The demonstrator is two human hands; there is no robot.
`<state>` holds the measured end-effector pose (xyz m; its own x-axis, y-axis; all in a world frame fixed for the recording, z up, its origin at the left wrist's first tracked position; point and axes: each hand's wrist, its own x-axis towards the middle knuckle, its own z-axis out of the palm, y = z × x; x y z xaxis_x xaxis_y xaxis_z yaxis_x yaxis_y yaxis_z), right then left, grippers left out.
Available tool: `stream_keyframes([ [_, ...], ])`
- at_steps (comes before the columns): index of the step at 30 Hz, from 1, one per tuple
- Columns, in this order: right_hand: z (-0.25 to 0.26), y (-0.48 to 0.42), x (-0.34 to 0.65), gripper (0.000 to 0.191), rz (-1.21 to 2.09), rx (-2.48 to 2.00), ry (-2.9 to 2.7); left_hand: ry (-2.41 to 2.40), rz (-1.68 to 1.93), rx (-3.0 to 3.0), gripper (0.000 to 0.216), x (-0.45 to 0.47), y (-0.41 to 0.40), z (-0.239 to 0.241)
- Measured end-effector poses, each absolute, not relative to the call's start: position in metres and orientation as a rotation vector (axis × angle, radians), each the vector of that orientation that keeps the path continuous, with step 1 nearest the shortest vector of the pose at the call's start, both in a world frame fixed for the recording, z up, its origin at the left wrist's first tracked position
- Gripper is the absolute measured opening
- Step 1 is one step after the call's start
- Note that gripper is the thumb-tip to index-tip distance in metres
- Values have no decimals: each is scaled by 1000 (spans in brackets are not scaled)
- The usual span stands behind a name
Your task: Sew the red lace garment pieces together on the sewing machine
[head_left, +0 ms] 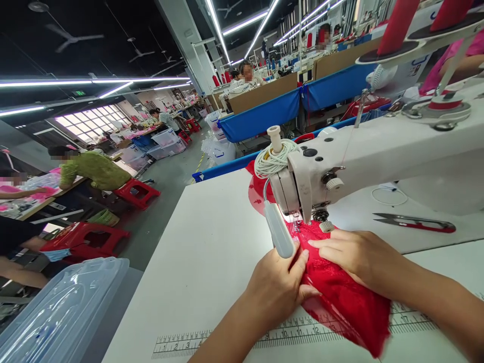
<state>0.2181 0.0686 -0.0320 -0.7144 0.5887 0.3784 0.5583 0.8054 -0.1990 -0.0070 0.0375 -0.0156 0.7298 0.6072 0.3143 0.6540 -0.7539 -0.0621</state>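
Red fabric lies on the tabletop, its far part running beneath the sewing machine. Fingers of the left hand and right hand touch it; whether either grips cannot be told.

Single head-worn view: the white table is seen from above, from the wearer's side, with the lens aimed forward and down. The left hand, right hand and sewing machine are caught at close range from centre to right, and the forearms are cut by the frame edges. Past the tabletop, the floor and ceiling lights are taken in at long range.
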Motion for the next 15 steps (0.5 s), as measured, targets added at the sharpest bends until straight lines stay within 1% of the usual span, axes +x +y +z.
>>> stream_keyframes([
  [4,-30,68,217,23,103,-873,-2558,-1013,-404,-2730,68,-9,35,-20],
  [15,-28,72,219,21,67,-872,-2573,-1048,-368,-2643,67,-6,39,-24],
])
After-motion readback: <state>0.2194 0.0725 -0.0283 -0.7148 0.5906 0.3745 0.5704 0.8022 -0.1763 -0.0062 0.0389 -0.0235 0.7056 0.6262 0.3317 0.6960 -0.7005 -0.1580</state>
